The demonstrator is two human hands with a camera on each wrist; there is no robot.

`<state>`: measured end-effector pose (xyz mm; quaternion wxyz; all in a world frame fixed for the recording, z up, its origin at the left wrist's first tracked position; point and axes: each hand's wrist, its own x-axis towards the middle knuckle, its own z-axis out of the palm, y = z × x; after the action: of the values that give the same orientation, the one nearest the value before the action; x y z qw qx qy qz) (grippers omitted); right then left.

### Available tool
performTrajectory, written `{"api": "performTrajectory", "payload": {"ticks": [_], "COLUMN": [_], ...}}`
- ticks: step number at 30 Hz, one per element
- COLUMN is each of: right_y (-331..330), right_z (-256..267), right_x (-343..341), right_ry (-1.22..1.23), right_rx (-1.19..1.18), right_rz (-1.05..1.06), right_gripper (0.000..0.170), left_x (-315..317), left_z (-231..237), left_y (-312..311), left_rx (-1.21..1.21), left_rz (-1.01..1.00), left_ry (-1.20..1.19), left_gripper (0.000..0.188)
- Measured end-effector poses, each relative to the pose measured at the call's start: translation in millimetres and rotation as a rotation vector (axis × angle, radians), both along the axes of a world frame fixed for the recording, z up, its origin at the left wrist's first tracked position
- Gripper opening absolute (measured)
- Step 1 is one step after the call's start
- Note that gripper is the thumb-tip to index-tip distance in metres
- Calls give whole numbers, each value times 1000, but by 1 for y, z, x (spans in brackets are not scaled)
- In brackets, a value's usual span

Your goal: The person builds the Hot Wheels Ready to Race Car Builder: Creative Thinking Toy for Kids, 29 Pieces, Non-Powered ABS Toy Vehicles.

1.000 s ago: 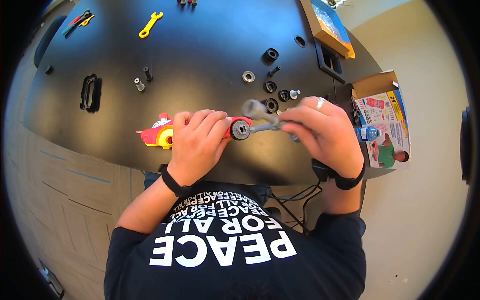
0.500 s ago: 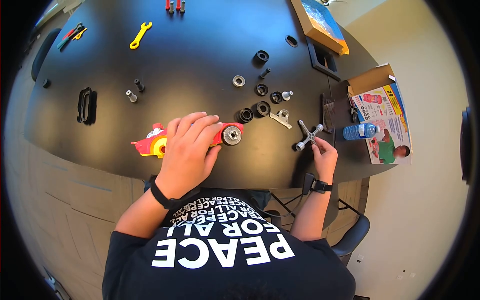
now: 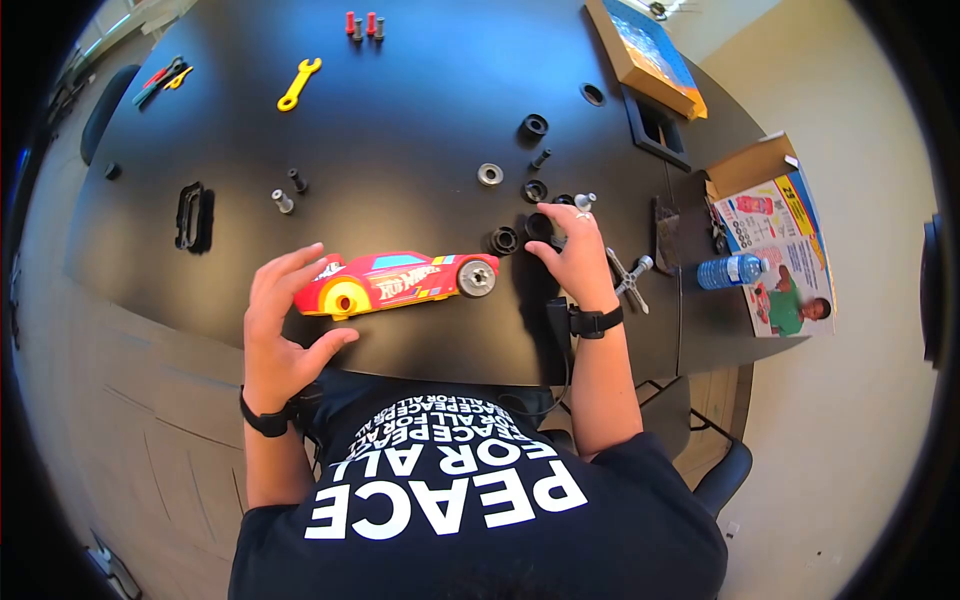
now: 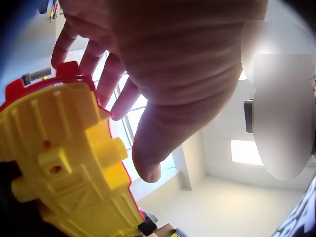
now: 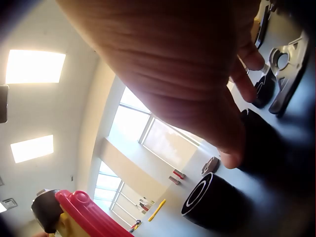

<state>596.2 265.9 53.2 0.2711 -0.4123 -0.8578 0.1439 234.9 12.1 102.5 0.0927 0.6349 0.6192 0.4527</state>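
While the red car (image 3: 405, 283) sits by the table's (image 3: 440, 345) near edge, one grey-faced wheel (image 3: 477, 278) fitted and its yellow hub (image 3: 346, 298) bare, your left hand (image 3: 278, 325) spreads beside it, gripping nothing; your right hand (image 3: 578, 258) reaches around a loose black wheel (image 3: 538, 228), hold unclear.

My left hand (image 4: 173, 64) spans the top of the view, its fingers (image 4: 111, 81) spread and directed downward, the thumb (image 4: 148, 148) set apart from them. At lower left, the toy car (image 4: 69, 187) presents its yellow underside, bordered by a red edge; my fingertips lie beside that edge, though I cannot tell whether they touch it. Beyond them is a bright window (image 4: 140, 104); right of my thumb, a lit ceiling panel (image 4: 247, 152). Part of my shirt (image 4: 300, 219) occupies the lower right corner.
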Motion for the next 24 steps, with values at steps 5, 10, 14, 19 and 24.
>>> {"api": "performTrajectory", "payload": {"ticks": [5,10,14,19,24], "right_y": [-9,-70,-110,-120,-111], "right_z": [36,107,106,89,101], "right_x": [-24,-71,-103,-113,-102], "right_ry": [116,263,210,65,77], "right_rx": [-24,-25,-138,-110,-76], "right_rz": [-53,364,628,648,596], "right_gripper": [44,48,60,67,64], "left_x": [8,27,40,48,47], "left_z": [-26,-33,-38,-43,-38], "left_y": [-5,6,15,16,13], "left_rx": [69,110,127,136,130], "left_rz": [54,54,10,1,0], "left_ry": [-119,-126,-139,-144,-124], "left_gripper": [59,53,53,52,52]}}
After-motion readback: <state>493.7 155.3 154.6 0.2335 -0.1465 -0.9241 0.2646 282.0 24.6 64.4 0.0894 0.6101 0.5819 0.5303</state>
